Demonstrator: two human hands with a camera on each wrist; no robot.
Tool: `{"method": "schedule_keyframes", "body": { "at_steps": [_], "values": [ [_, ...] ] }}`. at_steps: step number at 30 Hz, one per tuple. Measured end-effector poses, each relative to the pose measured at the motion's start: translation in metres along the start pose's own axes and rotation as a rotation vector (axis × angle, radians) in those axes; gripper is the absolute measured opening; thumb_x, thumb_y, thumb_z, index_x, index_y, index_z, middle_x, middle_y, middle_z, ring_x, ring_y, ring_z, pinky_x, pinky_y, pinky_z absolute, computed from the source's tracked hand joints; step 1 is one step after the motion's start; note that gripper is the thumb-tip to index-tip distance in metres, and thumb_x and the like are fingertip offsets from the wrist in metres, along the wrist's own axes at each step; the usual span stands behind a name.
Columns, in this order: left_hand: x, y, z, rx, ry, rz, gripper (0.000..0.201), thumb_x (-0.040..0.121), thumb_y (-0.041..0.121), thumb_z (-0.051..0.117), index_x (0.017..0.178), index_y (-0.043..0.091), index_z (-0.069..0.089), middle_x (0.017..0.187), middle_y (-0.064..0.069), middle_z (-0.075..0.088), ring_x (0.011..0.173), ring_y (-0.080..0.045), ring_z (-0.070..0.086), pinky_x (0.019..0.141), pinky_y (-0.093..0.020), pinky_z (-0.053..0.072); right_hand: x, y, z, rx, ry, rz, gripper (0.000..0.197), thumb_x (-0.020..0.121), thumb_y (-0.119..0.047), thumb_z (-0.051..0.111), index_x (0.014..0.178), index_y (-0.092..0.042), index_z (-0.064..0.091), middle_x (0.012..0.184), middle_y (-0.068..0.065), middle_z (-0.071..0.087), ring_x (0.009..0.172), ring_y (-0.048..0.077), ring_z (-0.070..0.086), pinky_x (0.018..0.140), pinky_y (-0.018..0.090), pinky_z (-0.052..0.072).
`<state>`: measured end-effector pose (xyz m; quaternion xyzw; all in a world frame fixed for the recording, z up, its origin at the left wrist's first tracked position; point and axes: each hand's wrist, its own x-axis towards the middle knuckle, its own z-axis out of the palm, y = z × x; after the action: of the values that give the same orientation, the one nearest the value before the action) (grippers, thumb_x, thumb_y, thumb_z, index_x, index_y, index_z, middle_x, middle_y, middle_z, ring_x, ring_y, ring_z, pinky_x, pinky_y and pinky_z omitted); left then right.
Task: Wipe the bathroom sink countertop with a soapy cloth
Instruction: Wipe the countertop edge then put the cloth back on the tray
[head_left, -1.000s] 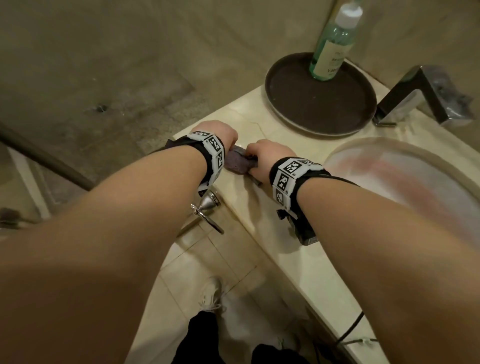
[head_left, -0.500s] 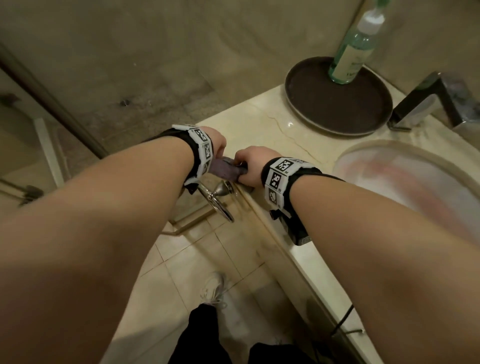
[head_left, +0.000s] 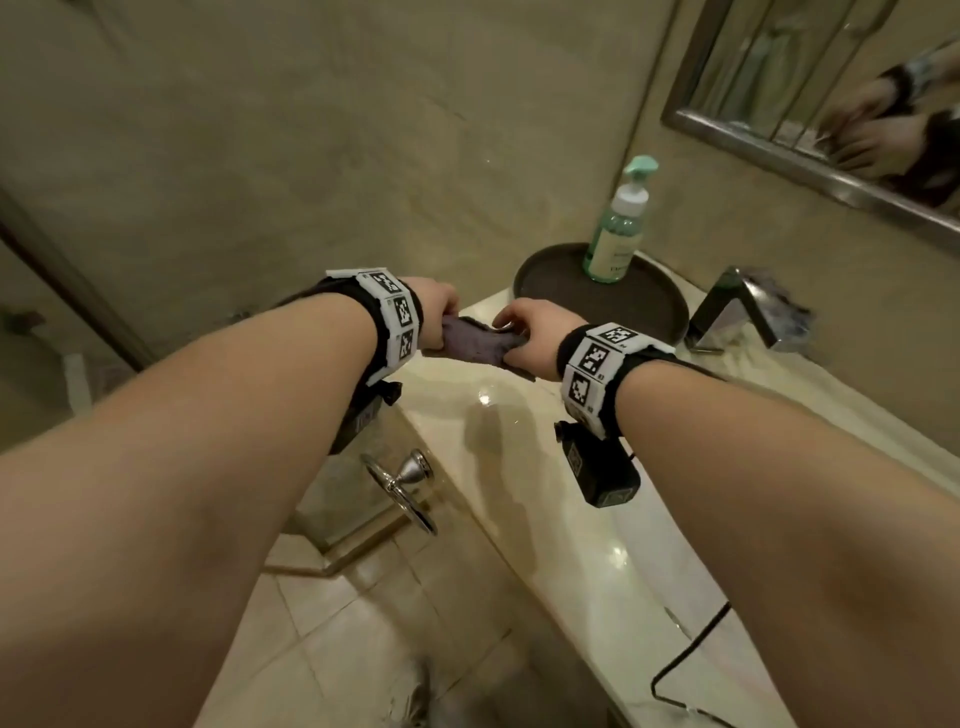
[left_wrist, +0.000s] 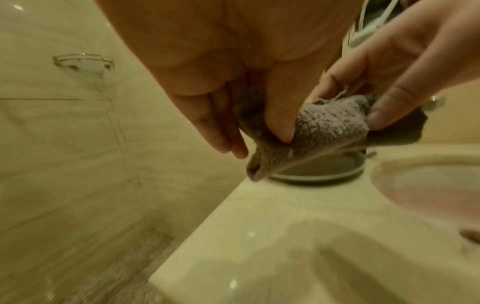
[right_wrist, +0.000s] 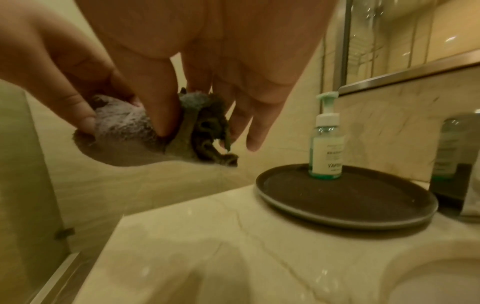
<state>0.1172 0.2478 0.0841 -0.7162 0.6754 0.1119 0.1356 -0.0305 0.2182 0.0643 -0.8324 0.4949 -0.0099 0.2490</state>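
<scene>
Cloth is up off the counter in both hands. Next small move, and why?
Probably lower the cloth flat onto the countertop near the tray. The left hand and right hand pinch it bunched in the air above the corner, so nothing is wiping the stone.

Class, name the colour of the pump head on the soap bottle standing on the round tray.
The pump head is pale mint green, clearest in the head view.
</scene>
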Motion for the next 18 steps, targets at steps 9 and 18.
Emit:
{"method": "schedule_keyframes", "body": {
  "at_steps": [9,18],
  "values": [
    [0.006,0.035,-0.075,-0.333,0.268,0.044,0.037,0.091,0.016,0.051,0.126,0.008,0.045,0.124,-0.02,0.059,0.113,-0.034,0.057,0.088,-0.034,0.044,-0.02,0.022,-0.083,0.124,0.281,0.082,0.041,0.085,-0.013,0.057,0.126,-0.015,0.052,0.129,0.009,0.057,0.117,0.027,0.055,0.092,0.025,0.042],
    [0.013,0.076,-0.102,-0.616,0.33,0.132,0.063,0.075,0.03,0.075,0.129,0.027,0.043,0.13,-0.01,0.043,0.115,-0.029,0.053,0.1,-0.033,0.046,-0.03,0.062,-0.127,0.325,0.51,0.121,0.01,0.087,-0.014,0.055,0.088,-0.024,0.053,0.121,0.015,0.059,0.106,0.029,0.058,0.079,0.022,0.038]
  ]
}}
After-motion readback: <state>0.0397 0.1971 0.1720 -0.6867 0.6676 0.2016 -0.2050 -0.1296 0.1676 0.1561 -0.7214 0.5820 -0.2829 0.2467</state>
